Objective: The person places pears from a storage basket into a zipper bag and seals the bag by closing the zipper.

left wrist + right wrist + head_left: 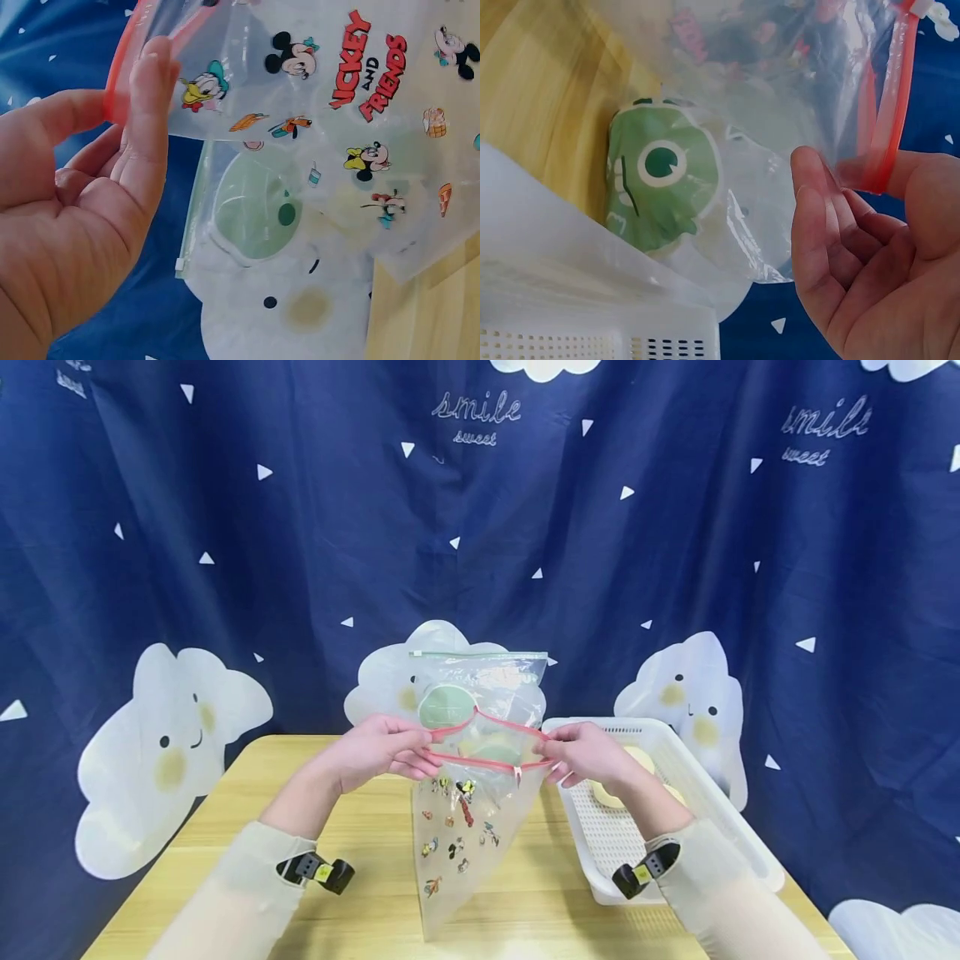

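Observation:
Between both hands hangs a clear zip bag with a red zip edge and small cartoon prints; its mouth is spread apart. My left hand pinches the left end of the red edge between thumb and fingers. At the right end, my right hand pinches the same edge, near the white zip slider. Behind it stands a second clear zip bag with a green zip strip and a green one-eyed character print, partly covered by the first bag. Whether anything is inside either bag I cannot tell.
A white perforated basket stands at the right of the wooden table, with pale yellow round items in it, partly hidden by my right arm. A dark blue curtain with clouds hangs behind the table.

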`<state>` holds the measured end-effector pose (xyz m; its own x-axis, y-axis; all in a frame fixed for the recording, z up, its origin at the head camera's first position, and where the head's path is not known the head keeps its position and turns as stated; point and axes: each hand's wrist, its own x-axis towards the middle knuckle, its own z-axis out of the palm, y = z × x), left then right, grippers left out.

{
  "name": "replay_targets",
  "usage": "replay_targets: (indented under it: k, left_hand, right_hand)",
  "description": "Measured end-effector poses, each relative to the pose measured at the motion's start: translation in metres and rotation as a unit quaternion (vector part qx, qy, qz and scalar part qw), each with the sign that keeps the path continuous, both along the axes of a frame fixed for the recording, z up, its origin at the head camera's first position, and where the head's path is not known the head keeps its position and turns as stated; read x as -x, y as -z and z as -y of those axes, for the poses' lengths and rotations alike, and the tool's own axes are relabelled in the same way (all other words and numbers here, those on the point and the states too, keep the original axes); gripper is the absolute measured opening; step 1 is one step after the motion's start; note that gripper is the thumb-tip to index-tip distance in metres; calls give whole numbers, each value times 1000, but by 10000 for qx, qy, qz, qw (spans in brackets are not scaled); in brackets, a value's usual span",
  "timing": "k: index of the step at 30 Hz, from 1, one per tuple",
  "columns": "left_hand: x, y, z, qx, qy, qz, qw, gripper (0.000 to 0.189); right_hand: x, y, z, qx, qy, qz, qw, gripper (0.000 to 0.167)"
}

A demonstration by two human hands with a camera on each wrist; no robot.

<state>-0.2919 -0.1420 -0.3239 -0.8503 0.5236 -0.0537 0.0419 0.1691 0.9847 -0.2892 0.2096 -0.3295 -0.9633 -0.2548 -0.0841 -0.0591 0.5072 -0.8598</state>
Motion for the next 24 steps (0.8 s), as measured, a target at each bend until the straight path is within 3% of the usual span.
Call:
replay_targets:
  k: [7, 13, 18, 24]
  left_hand:
    - [-1, 11, -5, -174, 74, 34, 9998, 45]
    - [0, 19, -5, -320, -18, 122, 9994, 45]
    - [-1, 21, -5, -435, -52, 112, 9990, 47]
    - [-4, 21, -5, -558, -117, 146, 9983, 47]
  right_hand:
    - [2, 6, 4, 157, -77, 12, 9998, 26]
    - [4, 4, -1, 44, -116, -56, 9999, 38]
    - [8, -4, -19, -54, 155, -187, 9997, 52]
    - [18, -5, -47, -300, 564, -573, 9963, 52]
